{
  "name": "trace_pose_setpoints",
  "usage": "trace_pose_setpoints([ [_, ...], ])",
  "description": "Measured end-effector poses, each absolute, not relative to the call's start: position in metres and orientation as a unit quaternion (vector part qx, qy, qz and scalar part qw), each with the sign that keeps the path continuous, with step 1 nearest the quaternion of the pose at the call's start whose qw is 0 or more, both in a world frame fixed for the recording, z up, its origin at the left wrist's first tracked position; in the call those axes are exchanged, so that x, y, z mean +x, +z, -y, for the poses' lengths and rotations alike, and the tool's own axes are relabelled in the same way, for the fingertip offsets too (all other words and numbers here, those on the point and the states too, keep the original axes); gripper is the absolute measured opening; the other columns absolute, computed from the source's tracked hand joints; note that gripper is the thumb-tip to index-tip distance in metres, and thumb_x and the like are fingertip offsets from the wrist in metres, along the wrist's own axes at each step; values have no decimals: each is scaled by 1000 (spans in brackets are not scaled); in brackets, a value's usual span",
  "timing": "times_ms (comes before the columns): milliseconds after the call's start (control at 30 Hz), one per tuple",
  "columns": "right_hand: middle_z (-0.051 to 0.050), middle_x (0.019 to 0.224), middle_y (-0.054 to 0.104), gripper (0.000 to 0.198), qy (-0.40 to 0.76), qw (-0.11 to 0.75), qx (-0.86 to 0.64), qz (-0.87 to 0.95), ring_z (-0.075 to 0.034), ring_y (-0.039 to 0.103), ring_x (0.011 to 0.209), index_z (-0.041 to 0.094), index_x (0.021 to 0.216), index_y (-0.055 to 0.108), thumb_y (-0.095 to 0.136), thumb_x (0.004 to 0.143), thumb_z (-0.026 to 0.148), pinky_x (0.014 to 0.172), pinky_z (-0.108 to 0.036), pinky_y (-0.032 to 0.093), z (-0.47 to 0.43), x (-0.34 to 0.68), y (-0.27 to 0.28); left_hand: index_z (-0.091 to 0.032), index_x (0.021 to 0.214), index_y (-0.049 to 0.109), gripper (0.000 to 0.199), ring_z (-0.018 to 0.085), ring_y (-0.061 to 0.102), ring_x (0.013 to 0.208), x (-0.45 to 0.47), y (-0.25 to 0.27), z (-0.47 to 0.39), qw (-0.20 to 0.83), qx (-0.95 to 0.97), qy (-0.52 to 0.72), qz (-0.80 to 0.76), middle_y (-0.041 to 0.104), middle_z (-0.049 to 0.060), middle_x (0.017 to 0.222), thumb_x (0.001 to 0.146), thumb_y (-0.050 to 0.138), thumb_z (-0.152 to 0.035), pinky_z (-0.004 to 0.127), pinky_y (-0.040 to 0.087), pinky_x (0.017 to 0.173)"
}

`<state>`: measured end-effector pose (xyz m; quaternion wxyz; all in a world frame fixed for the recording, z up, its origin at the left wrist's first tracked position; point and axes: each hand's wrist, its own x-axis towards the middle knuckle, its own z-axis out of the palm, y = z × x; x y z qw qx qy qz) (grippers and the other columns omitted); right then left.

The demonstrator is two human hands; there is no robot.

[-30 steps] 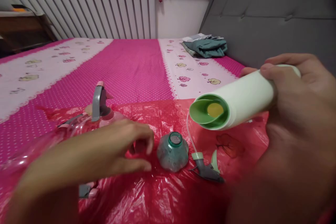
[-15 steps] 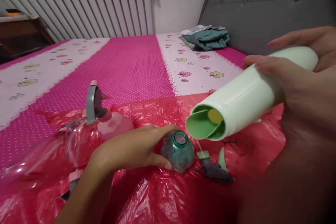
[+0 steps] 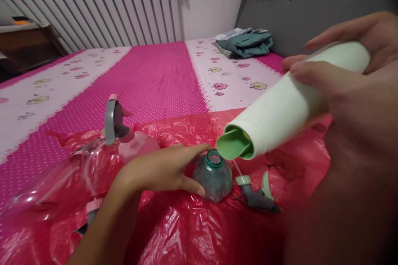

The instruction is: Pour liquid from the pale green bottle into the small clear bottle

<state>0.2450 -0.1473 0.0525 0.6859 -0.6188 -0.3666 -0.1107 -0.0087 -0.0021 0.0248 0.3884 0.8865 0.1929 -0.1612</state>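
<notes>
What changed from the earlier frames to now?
The left hand slid right and took hold of the small green bottle. The right hand tipped the pale green container further down, spout now over the bottle's mouth. Pink spray bottle and loose trigger head stayed put.

- You have no readable text, label, brand, number or sign in front of you.
- The pale green container (image 3: pixel 289 107) in your right hand (image 3: pixel 351 103) shows you a plain side.
- The small green bottle (image 3: pixel 213 176) at your left hand (image 3: pixel 161 169) carries no legible marking.
</notes>
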Motion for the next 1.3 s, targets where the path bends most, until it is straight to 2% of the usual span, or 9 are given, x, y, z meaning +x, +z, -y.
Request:
trace_pose_setpoints([
  [133,0,110,68,39,-119,697,-597,378,-7,70,83,19,103,84,80,66,7,67,-11,55,144,246,52,-25,179,46,105,39,77,119,-6,27,5,366,896,-158,-194,80,15,141,89,95,-42,45,58,101],
  [233,-3,108,65,34,-114,669,-612,406,-10,72,98,17,111,79,83,78,23,73,-13,56,143,245,54,-28,178,48,102,38,76,116,-4,27,6,371,898,-152,-184,81,13,139,89,95,-41,43,58,98],
  [367,-5,104,58,46,-86,630,-614,467,-10,69,112,16,120,66,80,91,49,84,-17,59,138,242,61,-32,178,49,100,36,77,112,-4,23,5,379,898,-144,-174,81,10,138,89,94,-40,42,57,95],
  [667,-6,98,52,59,-67,625,-588,509,-15,69,119,19,119,60,80,88,65,86,-22,59,124,237,71,-36,179,47,99,35,76,112,-3,27,6,388,897,-136,-160,82,8,137,90,91,-43,41,55,96],
  [833,-4,96,56,50,-67,632,-565,525,-14,72,115,21,119,65,85,87,54,85,-19,60,125,240,66,-36,177,50,99,35,77,111,-3,25,6,390,894,-141,-166,82,8,135,88,92,-45,41,55,95],
  [933,-2,102,62,41,-71,695,-489,523,-14,75,101,17,110,77,87,72,25,76,-15,60,128,245,62,-34,177,51,98,36,77,111,-3,25,5,384,894,-147,-176,82,9,133,89,93,-48,41,56,95],
  [1000,-2,103,65,42,-66,727,-443,521,-15,75,93,14,105,81,82,63,13,70,-15,59,129,245,60,-33,177,50,98,36,77,112,-3,25,5,383,897,-143,-167,83,10,132,90,92,-49,41,56,95],
  [1133,0,94,64,43,-58,726,-454,513,-13,74,92,12,108,80,73,66,8,74,-15,60,131,238,62,-31,178,49,98,37,77,115,-3,26,5,384,899,-138,-159,82,11,135,91,91,-49,42,56,97],
  [1300,-2,111,66,44,-62,717,-461,520,-14,75,97,15,109,80,76,67,8,74,-17,59,135,237,63,-32,176,52,95,36,78,112,-4,26,5,381,899,-137,-163,83,10,136,91,91,-48,41,56,95],
])
